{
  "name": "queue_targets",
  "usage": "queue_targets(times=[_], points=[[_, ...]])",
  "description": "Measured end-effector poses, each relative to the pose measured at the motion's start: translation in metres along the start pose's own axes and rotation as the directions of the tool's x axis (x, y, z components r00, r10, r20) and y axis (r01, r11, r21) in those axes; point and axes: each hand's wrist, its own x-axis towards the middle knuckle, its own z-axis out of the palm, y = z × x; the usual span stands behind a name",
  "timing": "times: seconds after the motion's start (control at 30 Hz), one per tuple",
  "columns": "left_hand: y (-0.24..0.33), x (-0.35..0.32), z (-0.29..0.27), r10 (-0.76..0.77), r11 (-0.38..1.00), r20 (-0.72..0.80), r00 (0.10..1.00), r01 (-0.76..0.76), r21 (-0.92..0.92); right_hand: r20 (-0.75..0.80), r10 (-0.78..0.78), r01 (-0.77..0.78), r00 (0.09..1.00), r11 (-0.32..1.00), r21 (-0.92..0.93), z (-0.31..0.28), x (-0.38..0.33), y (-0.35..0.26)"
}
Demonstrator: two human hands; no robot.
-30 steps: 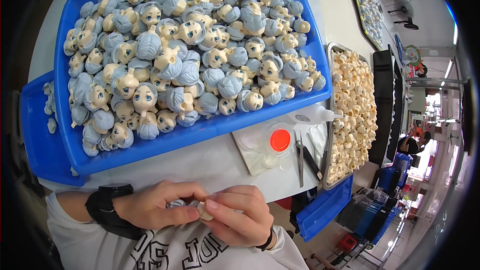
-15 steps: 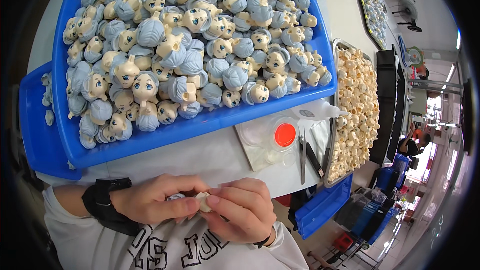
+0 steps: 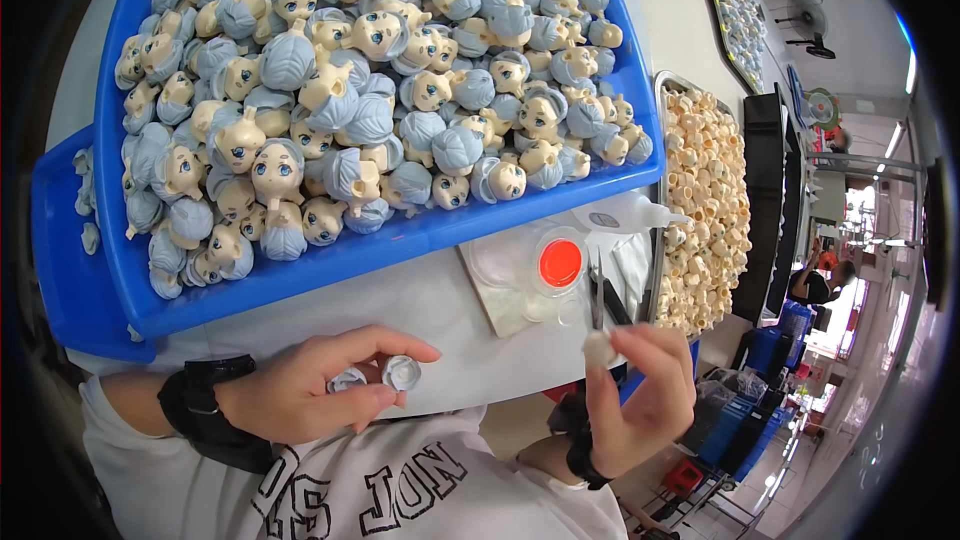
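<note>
Two small pale blue-grey hair pieces [image 3: 385, 375] are pinched in the left hand [image 3: 310, 395], between the thumb and the curled fingers; they are rounded, glossy and cap-like, one showing a hollow, ringed underside. A black watch [image 3: 205, 410] is worn on that wrist. A small cream-coloured round part [image 3: 600, 348] (its detail is too small to be made out) is pinched at the fingertips of the right hand [image 3: 645, 400], which is raised just below the tweezers [image 3: 597, 290], well apart from the left hand. Both hands are held over the near edge of the white bench [image 3: 400, 310].

Behind the hands, a large blue tray [image 3: 400, 245] is heaped with doll heads [image 3: 360, 110], skin-toned faces with painted blue eyes and blue-grey hair. A second blue tray [image 3: 70, 270] is seen under it at the left. A shallow clear dish with an orange disc [image 3: 560, 263] lies beside the tweezers, and a white squeeze bottle [image 3: 625, 212] lies just above it. A metal tray of cream-coloured doll parts [image 3: 705, 200] is set to the right.
</note>
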Motion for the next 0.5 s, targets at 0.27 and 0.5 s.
queue_targets(times=[0.27,0.5], points=[[-0.007,0.003,-0.002,0.192,0.962,-0.012,0.981,-0.186,0.199,0.057,0.035,-0.029,0.998,0.994,-0.106,0.005,0.004,0.01],[-0.007,0.003,0.006,0.21,0.978,-0.115,0.971,-0.207,0.037,0.106,0.008,0.007,0.994,0.99,-0.14,0.009,0.006,0.013]])
